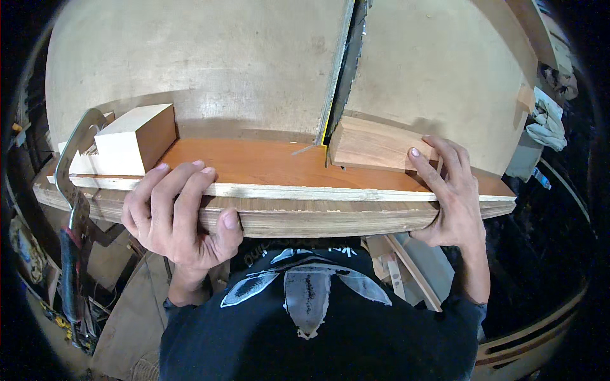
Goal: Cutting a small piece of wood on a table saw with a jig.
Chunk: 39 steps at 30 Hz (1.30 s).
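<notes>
Bending over the near edge in the head view, the left hand lays its fingers side by side on an orange-brown board, its thumb apart and lower, by the front of a thick wooden slab. The right hand spreads its fingers, two tips touching the right part of a light brown wood block. Whether either hand pinches or merely presses, I cannot tell. The board lies lengthwise along the slab, its pale edge facing the person. The block sits on it, right of a dark slot in the pale tabletop. At the board's left end stands a cream block; beside it a metal clamp curves down, its blue-and-red handle hanging below.
</notes>
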Each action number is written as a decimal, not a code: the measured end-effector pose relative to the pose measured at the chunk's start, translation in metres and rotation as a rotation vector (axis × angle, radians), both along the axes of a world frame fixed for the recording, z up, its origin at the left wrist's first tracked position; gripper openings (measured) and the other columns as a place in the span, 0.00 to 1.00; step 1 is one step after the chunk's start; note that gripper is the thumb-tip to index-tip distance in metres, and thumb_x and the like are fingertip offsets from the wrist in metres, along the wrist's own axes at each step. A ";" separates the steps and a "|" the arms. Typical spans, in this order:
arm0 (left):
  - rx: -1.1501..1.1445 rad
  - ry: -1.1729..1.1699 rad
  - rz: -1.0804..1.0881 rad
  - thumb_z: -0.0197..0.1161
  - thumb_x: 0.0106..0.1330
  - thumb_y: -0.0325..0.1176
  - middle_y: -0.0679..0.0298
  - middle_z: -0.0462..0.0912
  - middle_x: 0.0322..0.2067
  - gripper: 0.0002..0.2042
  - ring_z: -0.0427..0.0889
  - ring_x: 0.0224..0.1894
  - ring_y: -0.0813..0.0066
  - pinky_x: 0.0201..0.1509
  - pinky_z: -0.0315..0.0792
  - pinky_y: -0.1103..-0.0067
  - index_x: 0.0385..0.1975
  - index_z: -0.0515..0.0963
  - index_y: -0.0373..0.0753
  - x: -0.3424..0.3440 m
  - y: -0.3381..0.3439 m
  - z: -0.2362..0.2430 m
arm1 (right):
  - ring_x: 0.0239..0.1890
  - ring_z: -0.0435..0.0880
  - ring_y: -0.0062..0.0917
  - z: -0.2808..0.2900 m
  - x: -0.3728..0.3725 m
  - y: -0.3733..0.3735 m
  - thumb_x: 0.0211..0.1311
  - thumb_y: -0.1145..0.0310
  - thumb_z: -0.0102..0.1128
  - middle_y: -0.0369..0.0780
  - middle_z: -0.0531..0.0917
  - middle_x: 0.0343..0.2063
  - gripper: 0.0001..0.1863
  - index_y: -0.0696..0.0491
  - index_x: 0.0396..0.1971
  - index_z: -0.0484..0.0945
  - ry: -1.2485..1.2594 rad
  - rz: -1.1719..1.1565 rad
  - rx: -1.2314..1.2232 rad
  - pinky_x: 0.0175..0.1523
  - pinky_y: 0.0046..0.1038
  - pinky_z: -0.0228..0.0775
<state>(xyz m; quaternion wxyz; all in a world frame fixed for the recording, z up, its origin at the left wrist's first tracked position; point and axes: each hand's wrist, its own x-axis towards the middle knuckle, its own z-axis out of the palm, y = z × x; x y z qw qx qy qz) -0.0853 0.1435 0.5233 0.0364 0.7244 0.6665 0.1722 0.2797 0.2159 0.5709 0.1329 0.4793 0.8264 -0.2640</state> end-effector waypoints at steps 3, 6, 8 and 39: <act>-0.010 0.003 0.004 0.55 0.67 0.57 0.71 0.88 0.40 0.21 0.78 0.52 0.64 0.61 0.64 0.68 0.38 0.87 0.48 0.000 -0.001 0.000 | 0.63 0.71 0.51 -0.002 0.001 -0.001 0.19 0.54 0.76 0.48 0.70 0.66 0.58 0.38 0.68 0.74 -0.018 -0.010 0.002 0.52 0.46 0.79; -0.011 -0.005 0.003 0.55 0.67 0.57 0.70 0.88 0.39 0.21 0.78 0.52 0.64 0.61 0.64 0.68 0.37 0.86 0.48 0.000 -0.001 -0.004 | 0.63 0.71 0.51 -0.003 0.003 -0.001 0.20 0.55 0.77 0.47 0.70 0.66 0.58 0.37 0.68 0.74 -0.019 -0.012 0.003 0.50 0.47 0.79; -0.004 -0.009 -0.001 0.55 0.67 0.57 0.70 0.88 0.39 0.21 0.79 0.51 0.64 0.61 0.64 0.68 0.37 0.86 0.48 0.000 -0.001 -0.005 | 0.63 0.71 0.51 -0.003 0.003 -0.001 0.21 0.55 0.78 0.47 0.70 0.66 0.58 0.37 0.68 0.73 -0.001 -0.002 0.014 0.50 0.47 0.80; -0.025 0.010 -0.068 0.52 0.70 0.53 0.61 0.88 0.38 0.22 0.82 0.47 0.61 0.61 0.69 0.65 0.39 0.85 0.40 -0.004 0.000 0.000 | 0.63 0.70 0.51 -0.003 0.002 0.000 0.23 0.54 0.82 0.46 0.70 0.65 0.56 0.38 0.68 0.74 0.006 -0.010 -0.007 0.51 0.48 0.80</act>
